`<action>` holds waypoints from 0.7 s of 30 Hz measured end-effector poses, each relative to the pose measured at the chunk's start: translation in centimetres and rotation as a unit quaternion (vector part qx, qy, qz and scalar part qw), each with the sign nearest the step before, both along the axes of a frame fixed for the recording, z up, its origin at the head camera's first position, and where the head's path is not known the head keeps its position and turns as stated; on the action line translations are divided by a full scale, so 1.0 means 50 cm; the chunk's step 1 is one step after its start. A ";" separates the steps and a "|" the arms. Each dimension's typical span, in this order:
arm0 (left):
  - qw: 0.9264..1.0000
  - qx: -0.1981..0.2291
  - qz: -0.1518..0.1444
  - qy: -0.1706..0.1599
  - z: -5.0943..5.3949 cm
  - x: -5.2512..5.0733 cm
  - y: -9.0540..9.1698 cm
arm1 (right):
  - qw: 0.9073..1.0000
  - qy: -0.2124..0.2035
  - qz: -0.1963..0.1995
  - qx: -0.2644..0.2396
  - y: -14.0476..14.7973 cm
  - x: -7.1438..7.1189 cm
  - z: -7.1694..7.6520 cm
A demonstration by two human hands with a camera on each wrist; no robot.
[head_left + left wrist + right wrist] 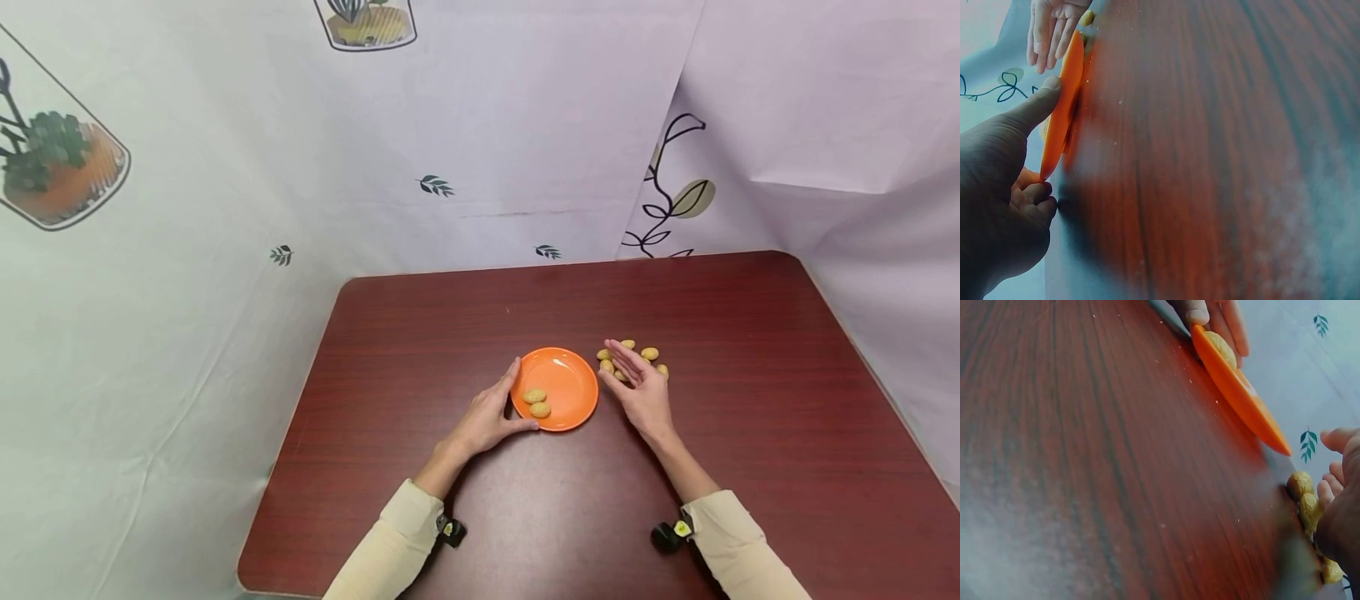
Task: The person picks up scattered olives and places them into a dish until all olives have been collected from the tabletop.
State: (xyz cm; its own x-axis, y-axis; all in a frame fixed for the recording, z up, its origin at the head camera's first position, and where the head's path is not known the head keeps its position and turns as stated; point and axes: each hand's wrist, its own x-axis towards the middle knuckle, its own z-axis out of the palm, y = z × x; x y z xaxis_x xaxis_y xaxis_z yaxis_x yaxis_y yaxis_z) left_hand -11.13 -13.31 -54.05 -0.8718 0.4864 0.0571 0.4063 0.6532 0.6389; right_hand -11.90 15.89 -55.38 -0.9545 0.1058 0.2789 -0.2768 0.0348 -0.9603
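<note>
An orange plate (564, 382) lies on the table with two peanuts (536, 397) on its left part. My left hand (483, 421) grips the plate's left rim, thumb at the near edge and fingers along the side; in the left wrist view the thumb (1044, 103) presses the rim. Right of the plate, my right hand (643, 400) hovers over several loose peanuts (650, 354), its fingers extended and slightly bent, partly hiding some of them. In the right wrist view the hand (1342, 500) is beside peanuts (1300, 483), and nothing shows between its fingers.
The dark red wooden table (420, 325) has rounded corners. White patterned cloth (487, 150) hangs behind it and at both sides. A small black device is strapped at each wrist, over or near the light sleeves (401, 533).
</note>
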 end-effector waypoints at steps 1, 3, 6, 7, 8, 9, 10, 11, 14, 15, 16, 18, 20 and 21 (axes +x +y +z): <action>1.000 0.000 0.000 -0.001 0.000 0.000 0.000 | 1.000 0.002 -0.001 0.005 0.001 0.000 -0.001; 1.000 0.000 0.002 -0.003 0.000 0.000 0.000 | 1.000 0.008 -0.004 0.020 0.003 -0.001 -0.001; 1.000 0.000 0.002 -0.002 -0.002 0.001 -0.001 | 0.998 0.015 -0.015 0.054 0.006 -0.002 -0.001; 1.000 0.000 0.002 -0.001 -0.002 0.000 -0.001 | 0.998 0.016 -0.020 0.065 0.006 -0.002 -0.001; 1.000 0.000 0.003 0.000 -0.003 0.000 -0.001 | 0.997 0.016 -0.024 0.075 0.007 -0.003 -0.001; 1.000 0.001 0.002 0.001 -0.003 0.000 -0.001 | 0.996 0.015 -0.027 0.082 0.007 -0.003 0.000; 1.000 0.001 0.002 0.002 -0.004 0.000 -0.001 | 0.995 0.015 -0.030 0.091 0.008 -0.003 0.000; 1.000 0.002 0.002 0.002 -0.004 0.000 -0.001 | 0.994 0.016 -0.034 0.100 0.008 -0.004 0.000; 1.000 0.004 0.002 0.001 -0.003 0.000 -0.002 | 0.989 0.019 -0.047 0.136 0.008 -0.005 0.002; 1.000 0.004 0.003 0.001 -0.003 0.000 -0.001 | 0.987 0.021 -0.051 0.150 0.008 -0.005 0.003; 1.000 0.004 0.003 0.000 -0.003 0.000 -0.002 | 0.985 0.022 -0.056 0.164 0.008 -0.005 0.004; 1.000 0.004 0.003 -0.002 -0.003 -0.001 -0.001 | 0.979 0.021 -0.065 0.190 0.007 -0.006 0.006; 1.000 0.003 0.004 -0.004 -0.004 -0.001 -0.002 | 0.976 0.017 -0.070 0.205 0.006 -0.006 0.007; 1.000 0.002 0.004 -0.005 -0.004 -0.002 -0.002 | 0.975 0.013 -0.071 0.209 0.006 -0.007 0.008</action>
